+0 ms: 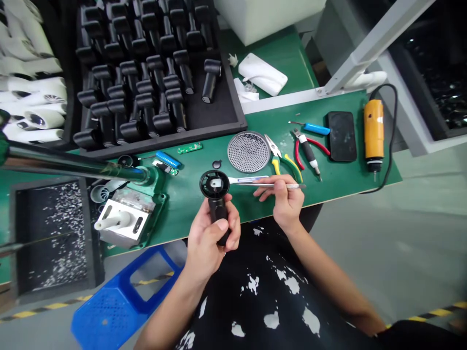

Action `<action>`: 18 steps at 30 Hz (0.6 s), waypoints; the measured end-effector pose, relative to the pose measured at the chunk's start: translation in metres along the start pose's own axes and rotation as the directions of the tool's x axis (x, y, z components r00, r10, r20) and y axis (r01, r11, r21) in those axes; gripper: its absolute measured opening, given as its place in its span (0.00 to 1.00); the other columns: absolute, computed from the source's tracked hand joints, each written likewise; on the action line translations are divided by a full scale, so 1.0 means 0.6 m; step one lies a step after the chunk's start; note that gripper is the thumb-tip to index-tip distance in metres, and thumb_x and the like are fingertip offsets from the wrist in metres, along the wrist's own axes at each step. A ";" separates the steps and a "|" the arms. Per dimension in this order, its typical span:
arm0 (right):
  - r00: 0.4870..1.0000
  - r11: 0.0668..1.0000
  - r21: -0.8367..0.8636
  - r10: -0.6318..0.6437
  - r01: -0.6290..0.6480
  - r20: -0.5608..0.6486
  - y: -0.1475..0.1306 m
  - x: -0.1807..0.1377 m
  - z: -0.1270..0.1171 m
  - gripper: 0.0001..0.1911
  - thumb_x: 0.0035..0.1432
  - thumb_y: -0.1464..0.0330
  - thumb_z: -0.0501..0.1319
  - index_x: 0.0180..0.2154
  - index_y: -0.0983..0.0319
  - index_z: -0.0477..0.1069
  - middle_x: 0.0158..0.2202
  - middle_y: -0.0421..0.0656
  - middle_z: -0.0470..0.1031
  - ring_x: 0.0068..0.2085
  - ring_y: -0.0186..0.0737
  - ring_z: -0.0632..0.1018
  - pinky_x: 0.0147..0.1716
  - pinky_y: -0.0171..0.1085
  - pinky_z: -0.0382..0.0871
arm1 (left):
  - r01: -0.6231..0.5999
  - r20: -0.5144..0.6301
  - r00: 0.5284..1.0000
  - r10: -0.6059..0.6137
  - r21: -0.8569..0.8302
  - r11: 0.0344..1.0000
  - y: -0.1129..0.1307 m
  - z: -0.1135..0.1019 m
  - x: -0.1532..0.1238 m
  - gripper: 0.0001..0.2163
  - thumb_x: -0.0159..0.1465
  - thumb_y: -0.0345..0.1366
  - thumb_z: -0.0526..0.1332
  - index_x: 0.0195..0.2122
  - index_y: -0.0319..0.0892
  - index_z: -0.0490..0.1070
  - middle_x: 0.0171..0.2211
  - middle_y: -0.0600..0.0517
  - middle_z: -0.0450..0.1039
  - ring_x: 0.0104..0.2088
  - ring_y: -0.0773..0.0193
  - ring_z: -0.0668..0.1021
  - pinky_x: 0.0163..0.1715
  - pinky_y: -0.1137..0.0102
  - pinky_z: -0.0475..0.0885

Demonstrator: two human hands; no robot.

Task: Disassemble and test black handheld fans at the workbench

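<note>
My left hand (207, 238) is wrapped round the handle of a black handheld fan (218, 210), its round head facing up. A small white part (216, 183) shows inside the head. Pinched between thumb and fingers of my right hand (289, 203) is a pair of metal tweezers (266, 184), pointing left. Their tips reach the right rim of the fan head; whether they touch anything inside I cannot make out. Just beyond the fan lies a small black round cap (216, 164). A perforated grey round dish (248, 151) with small dark pieces sits behind the tweezers.
Pliers (276, 151), red-handled cutters (299, 146), a black box (342, 136) and a yellow electric screwdriver (374, 129) lie on the right. A tray of black fan bodies (233, 104) stands behind. At left are a press fixture (126, 216), circuit board (189, 148) and blue battery (168, 159).
</note>
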State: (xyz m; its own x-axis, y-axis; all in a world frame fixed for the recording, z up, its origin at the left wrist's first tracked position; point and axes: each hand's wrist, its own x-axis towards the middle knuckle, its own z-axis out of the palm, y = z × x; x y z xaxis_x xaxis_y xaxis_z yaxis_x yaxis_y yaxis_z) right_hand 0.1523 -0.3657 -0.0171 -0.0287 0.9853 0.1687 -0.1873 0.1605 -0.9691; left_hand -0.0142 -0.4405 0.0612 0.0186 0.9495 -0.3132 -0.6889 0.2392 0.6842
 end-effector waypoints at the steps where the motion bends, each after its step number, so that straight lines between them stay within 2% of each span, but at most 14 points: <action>1: 1.000 1.000 -0.006 0.014 -0.014 0.007 0.001 0.001 -0.001 0.11 0.76 0.63 0.57 0.44 0.59 0.77 0.42 0.44 0.85 0.31 0.37 0.85 0.22 0.32 0.78 | -0.003 0.022 1.000 0.004 -0.013 1.000 -0.001 0.002 0.000 0.14 0.66 0.36 0.65 0.52 0.44 0.72 0.32 0.57 0.67 0.19 0.77 0.66 0.18 0.79 0.63; 8: 0.993 0.992 -0.106 0.075 -0.065 0.092 -0.002 0.010 -0.002 0.12 0.76 0.61 0.57 0.44 0.58 0.78 0.41 0.43 0.85 0.31 0.36 0.85 0.25 0.33 0.77 | -0.008 0.100 0.995 0.014 -0.053 0.999 -0.009 0.008 0.002 0.13 0.68 0.36 0.64 0.53 0.45 0.72 0.32 0.58 0.65 0.19 0.78 0.65 0.18 0.80 0.64; 18: 0.982 0.965 -0.247 0.122 -0.083 0.145 -0.006 0.010 -0.003 0.15 0.75 0.58 0.57 0.43 0.58 0.78 0.40 0.43 0.84 0.30 0.36 0.83 0.27 0.36 0.77 | -0.029 0.093 0.995 0.033 -0.051 0.998 -0.004 0.002 0.005 0.13 0.68 0.37 0.64 0.52 0.44 0.72 0.32 0.58 0.65 0.19 0.78 0.64 0.18 0.79 0.64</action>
State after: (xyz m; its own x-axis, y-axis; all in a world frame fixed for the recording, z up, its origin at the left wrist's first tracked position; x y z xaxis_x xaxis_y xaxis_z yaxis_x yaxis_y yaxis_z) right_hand 0.1545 -0.3601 -0.0131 -0.1933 0.9784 0.0734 0.0642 0.0873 -0.9941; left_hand -0.0116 -0.4381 0.0595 0.0633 0.9718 -0.2273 -0.7250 0.2014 0.6587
